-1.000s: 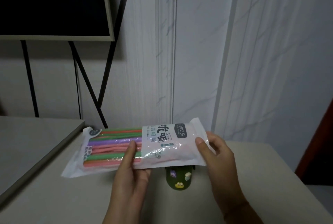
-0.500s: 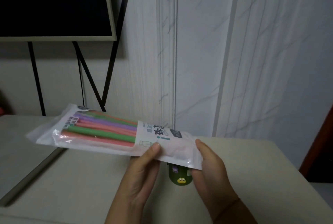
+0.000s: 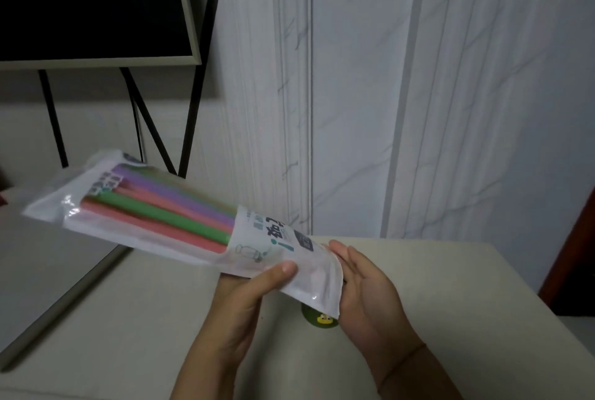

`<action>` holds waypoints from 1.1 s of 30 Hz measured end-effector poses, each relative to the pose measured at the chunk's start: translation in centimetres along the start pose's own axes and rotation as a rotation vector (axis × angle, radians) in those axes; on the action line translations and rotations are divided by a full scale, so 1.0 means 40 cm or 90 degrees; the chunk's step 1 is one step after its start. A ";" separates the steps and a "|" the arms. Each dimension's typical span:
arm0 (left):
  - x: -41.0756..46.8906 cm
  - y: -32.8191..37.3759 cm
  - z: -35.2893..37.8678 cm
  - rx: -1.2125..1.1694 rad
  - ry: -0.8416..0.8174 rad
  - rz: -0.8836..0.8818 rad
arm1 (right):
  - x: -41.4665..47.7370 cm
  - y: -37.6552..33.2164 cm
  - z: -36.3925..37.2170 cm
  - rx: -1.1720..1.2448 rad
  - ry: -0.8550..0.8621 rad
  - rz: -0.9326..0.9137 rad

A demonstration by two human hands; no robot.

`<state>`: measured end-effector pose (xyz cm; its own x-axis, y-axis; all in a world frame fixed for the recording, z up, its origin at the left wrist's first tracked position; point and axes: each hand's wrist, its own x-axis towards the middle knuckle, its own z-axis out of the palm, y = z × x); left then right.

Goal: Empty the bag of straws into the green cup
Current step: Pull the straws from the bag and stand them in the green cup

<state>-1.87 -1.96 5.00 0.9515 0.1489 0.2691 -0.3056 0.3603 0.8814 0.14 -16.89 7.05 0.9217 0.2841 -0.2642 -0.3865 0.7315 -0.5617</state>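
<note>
A clear and white plastic bag (image 3: 180,216) holds several thick straws (image 3: 167,206) in red, green, pink and purple. The bag slopes down from upper left to lower right. My left hand (image 3: 251,299) pinches its lower white end, thumb on top. My right hand (image 3: 367,293) touches the bag's lower right edge with fairly straight fingers. Under that end stands the green cup (image 3: 320,320) with a yellow sticker; only its lower part shows, the rest is hidden by the bag.
The cup stands on a beige table (image 3: 450,303). A second lower surface (image 3: 38,277) lies at the left. A dark framed screen (image 3: 93,6) on black legs stands at the back left, before a white marble-patterned wall.
The bag has tilted further, its left end rising and its right end dropping toward the cup. Both hands shifted to the bag's lower right end, and the view moved slightly.
</note>
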 end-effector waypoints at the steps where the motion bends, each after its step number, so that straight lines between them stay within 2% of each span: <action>1: -0.002 0.001 -0.001 0.026 -0.019 0.001 | -0.006 -0.002 0.008 0.019 -0.036 0.003; 7: -0.004 0.012 0.011 0.031 -0.041 0.009 | 0.006 0.010 0.009 0.001 -0.152 0.038; 10: 0.003 0.014 0.020 -0.017 -0.002 0.015 | 0.037 0.029 -0.003 0.021 -0.089 0.051; 13: 0.014 0.007 0.016 -0.135 0.077 -0.009 | 0.041 0.040 -0.003 0.042 -0.067 0.014; 16: 0.024 -0.005 0.001 -0.277 0.138 -0.054 | 0.042 0.038 -0.009 -0.152 -0.002 -0.130; 18: 0.030 -0.011 -0.003 -0.347 0.158 -0.083 | 0.033 0.034 -0.015 -0.308 0.016 -0.230; 20: 0.033 -0.016 0.000 -0.395 0.174 -0.101 | 0.016 0.025 -0.011 -0.394 0.018 -0.286; 24: 0.027 -0.028 0.012 -0.460 0.173 -0.152 | 0.012 0.016 -0.011 -0.480 0.014 -0.332; 27: 0.018 -0.036 0.025 -0.451 0.202 -0.186 | 0.015 0.017 -0.013 -0.520 0.014 -0.355; 33: 0.018 -0.035 0.014 -0.462 0.298 -0.200 | 0.019 -0.020 -0.024 -0.495 0.038 -0.386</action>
<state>-0.75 -2.88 4.17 0.9320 0.2473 -0.2648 -0.1327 0.9131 0.3856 1.11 -17.84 6.55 0.9760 -0.0511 0.2118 0.2167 0.1253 -0.9682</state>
